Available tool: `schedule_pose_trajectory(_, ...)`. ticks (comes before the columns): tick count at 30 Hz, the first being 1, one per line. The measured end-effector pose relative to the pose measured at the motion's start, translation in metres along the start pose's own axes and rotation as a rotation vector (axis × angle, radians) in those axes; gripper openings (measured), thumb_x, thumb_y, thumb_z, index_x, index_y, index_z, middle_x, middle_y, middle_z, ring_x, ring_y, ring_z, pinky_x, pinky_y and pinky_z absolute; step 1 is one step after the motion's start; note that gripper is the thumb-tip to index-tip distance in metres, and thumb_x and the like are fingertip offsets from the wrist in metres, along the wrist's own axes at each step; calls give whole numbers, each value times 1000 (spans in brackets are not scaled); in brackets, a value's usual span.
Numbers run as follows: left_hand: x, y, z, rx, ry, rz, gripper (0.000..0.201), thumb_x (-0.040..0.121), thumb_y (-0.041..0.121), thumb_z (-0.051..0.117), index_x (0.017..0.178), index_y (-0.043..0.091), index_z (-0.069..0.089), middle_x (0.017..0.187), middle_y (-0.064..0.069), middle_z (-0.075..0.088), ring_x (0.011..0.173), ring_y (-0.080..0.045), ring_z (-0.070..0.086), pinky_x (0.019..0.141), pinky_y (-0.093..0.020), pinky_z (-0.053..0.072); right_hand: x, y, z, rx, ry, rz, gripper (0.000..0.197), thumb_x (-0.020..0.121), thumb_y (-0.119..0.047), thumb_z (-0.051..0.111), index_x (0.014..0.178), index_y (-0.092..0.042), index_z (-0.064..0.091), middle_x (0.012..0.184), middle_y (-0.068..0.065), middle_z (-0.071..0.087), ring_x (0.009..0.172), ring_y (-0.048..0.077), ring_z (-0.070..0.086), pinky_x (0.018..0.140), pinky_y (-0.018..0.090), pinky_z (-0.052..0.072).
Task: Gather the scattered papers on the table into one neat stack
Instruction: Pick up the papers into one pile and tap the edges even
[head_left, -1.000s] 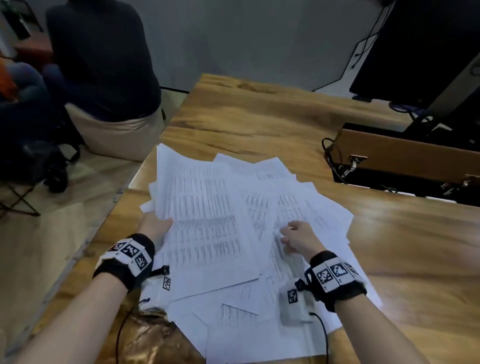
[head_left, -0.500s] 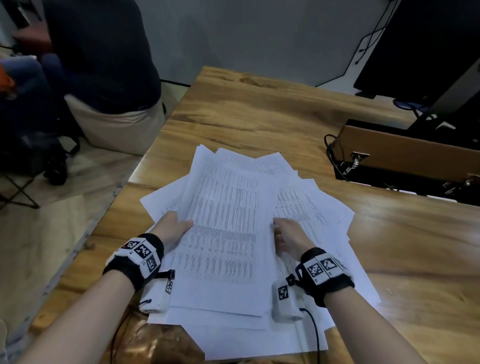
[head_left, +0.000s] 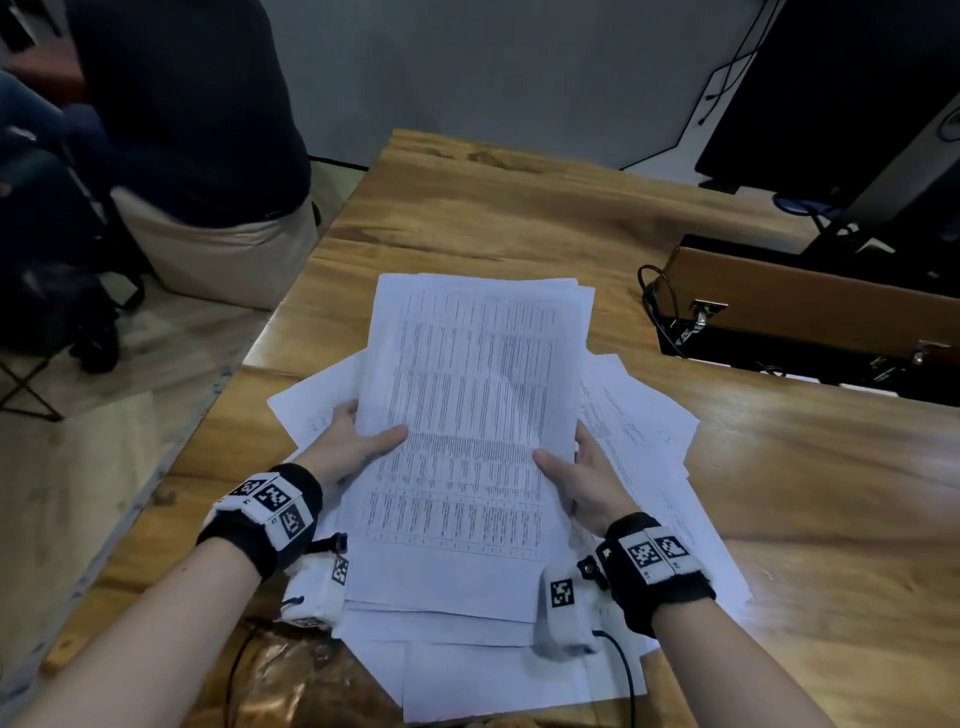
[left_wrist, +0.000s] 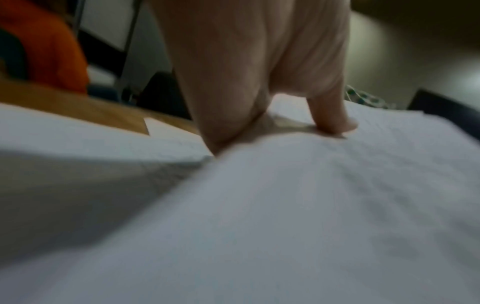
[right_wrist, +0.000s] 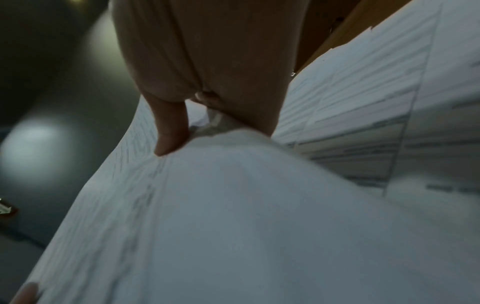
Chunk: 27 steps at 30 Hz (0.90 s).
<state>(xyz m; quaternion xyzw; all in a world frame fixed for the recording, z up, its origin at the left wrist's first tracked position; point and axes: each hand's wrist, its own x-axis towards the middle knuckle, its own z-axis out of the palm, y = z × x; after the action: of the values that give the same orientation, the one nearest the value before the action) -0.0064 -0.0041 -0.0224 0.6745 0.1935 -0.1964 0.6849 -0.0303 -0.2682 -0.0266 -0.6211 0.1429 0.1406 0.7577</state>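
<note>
Grip, two-handed: left hand (head_left: 353, 447) and right hand (head_left: 582, 478) each clasp a long edge of the gathered sheaf (head_left: 467, 441), thumbs on top, fingers beneath. Opposed hold likely serves to square the edges.
Sheaf: white sheets printed with dense tables, far end raised off the worktop (head_left: 779, 493), far corners slightly fanned.
Loose papers (head_left: 634, 415): lying beneath and beside the sheaf, skewed, one corner jutting left; not yet collected.
Beyond: brown box (head_left: 810, 306) with cables, well apart.

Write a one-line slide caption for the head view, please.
Both hands, left hand and right hand, grip a bundle of printed papers above loose sheets.
</note>
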Motion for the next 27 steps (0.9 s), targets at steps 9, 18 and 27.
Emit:
schedule_pose_trajectory(9, 9, -7, -35, 24, 208, 89, 39, 90, 8, 56, 128, 7, 50, 119, -17, 64, 108, -35, 62, 98, -56, 45, 22, -17, -55, -969, 470, 132, 55, 89, -35, 56, 135, -7, 45, 141, 18, 41, 130, 36, 36, 108, 51, 32)
schedule_pose_trajectory(18, 17, -26, -33, -34, 201, -27, 43, 92, 1, 51, 134, -1, 43, 134, -19, 53, 122, -35, 52, 97, -41, 41, 23, -16, -43, -721, 366, 155, 18, 86, -14, 58, 103, -9, 57, 91, 10, 61, 79, 27, 61, 71, 31, 46)
schedule_pose_trajectory(27, 12, -21, 7, -65, 23, -91, 41, 90, 22, 57, 130, 10, 53, 124, -9, 64, 113, -32, 59, 102, -55, 41, 9, 4, -1, -502, 267, 135, 32, 99, -22, 33, 76, -10, 53, 74, 2, 52, 66, 17, 51, 61, 26, 40)
